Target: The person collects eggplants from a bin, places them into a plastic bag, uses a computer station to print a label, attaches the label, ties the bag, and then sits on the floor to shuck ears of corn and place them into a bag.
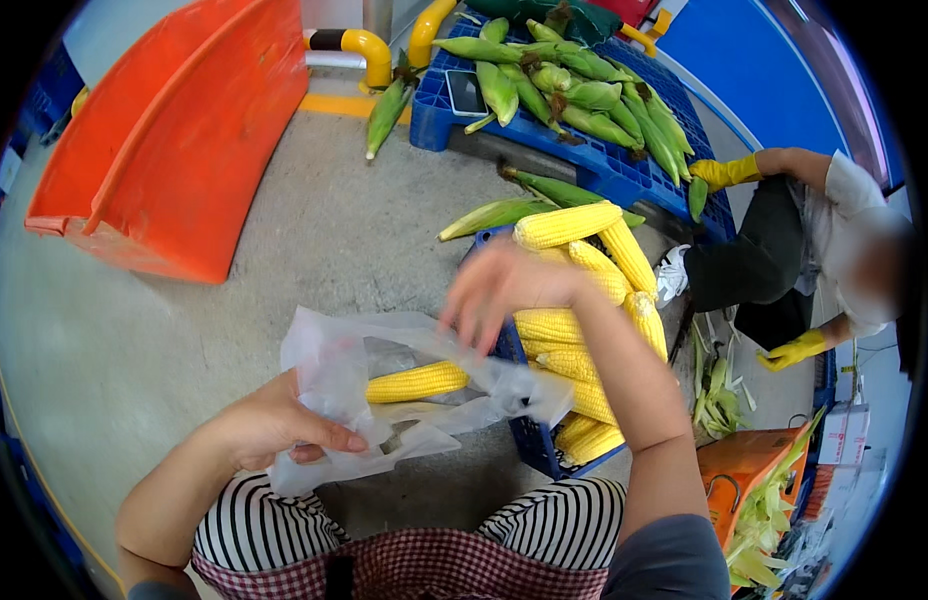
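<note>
My left hand (299,427) grips the edge of a translucent plastic bag (329,375), thumb over the film. One husked yellow corn cob (417,382) lies in the bag's mouth. My right hand (501,289), blurred, is over the bag's far right side and the near-left edge of a blue plastic crate (535,442); its fingers are apart and hold nothing visible. Husked corn cobs (550,326) fill the crate and are heaped above its rim, one lying across the top (569,223).
Unhusked corn ears (595,94) and a phone (465,93) lie on a blue plastic pallet (599,161). More ears (494,216) lie on the floor. At right crouches a co-worker in yellow gloves (726,172), near an orange crate (749,457) with husks. A large orange bin (186,142) stands upper left.
</note>
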Available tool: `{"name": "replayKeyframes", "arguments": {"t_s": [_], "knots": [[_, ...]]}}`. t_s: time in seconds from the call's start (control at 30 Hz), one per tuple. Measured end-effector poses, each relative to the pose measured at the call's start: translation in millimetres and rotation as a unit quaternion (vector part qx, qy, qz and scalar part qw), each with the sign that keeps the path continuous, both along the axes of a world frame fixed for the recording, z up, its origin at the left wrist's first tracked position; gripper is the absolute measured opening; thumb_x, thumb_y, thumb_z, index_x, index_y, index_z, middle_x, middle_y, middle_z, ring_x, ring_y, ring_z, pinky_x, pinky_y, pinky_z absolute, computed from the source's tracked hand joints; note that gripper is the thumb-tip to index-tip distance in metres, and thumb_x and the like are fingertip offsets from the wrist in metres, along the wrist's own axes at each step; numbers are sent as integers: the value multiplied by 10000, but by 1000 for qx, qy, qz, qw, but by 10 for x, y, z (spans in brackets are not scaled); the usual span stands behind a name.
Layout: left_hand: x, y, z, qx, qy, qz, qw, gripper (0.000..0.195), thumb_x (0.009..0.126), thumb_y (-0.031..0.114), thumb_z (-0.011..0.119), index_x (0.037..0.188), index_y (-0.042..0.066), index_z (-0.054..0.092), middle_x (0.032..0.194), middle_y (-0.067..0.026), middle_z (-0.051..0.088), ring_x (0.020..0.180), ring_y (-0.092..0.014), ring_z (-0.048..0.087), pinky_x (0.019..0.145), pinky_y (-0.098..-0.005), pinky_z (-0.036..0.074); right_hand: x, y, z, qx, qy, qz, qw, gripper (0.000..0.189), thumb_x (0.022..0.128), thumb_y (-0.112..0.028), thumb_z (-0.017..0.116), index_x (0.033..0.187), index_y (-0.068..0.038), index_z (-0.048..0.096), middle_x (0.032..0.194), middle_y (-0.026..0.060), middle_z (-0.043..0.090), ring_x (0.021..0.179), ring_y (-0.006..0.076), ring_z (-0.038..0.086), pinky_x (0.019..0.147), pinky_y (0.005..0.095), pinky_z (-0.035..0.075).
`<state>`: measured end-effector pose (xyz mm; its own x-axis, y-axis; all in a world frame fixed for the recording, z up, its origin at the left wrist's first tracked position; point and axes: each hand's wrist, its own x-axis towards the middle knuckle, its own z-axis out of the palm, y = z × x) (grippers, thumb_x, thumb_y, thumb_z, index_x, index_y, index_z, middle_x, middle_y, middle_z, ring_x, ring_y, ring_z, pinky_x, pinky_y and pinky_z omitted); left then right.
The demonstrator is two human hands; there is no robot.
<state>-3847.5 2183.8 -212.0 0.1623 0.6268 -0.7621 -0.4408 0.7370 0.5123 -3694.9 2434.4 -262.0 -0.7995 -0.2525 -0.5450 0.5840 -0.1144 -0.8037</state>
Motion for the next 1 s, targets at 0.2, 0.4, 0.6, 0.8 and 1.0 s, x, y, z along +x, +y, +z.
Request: {"name": "replayKeyframes", "arguments": {"t_s": [0.2,0.4,0.6,0.8,1.0], "knots": [[18,110,78,51,38,-171,983,942,641,-6,675,1371,154,102,846,-86,535,585,-106,463,402,-206,338,586,1152,-466,762,-216,22,610,698,624,-74,608,1273,-177,372,1274,116,423,1237,282,319,1041,516,100],[-73,44,126,52,134,-227,963,902,660,38,684,1366,133,132,908,-100,557,620,-108,503,457,-209,397,821,1080,-382,862,17,-86,499,442,547,-44,627,980,-121,580,906,95,532,939,277,499,934,449,311],[-167,-195,-231,247,212,-223,919,837,684,130,676,1352,102,172,1007,-100,542,784,-128,531,517,-220,447,552,-346,243,210,196,-392,874,637,537,-62,738,1117,-37,476,1081,94,539,1020,215,515,900,352,405],[-41,131,160,69,188,-236,951,868,669,112,674,1355,75,143,1006,-99,540,772,-133,540,514,-234,441,7,-1132,-771,199,168,-251,932,613,543,-55,755,1094,-50,485,1059,81,555,977,187,542,847,311,434],[-60,96,-163,14,152,-23,988,743,662,22,637,1307,105,278,904,-36,531,714,-99,528,456,-191,345,-184,-1114,-1703,662,238,60,708,262,720,-88,572,970,-57,500,1047,95,528,904,301,555,729,364,461]]}}
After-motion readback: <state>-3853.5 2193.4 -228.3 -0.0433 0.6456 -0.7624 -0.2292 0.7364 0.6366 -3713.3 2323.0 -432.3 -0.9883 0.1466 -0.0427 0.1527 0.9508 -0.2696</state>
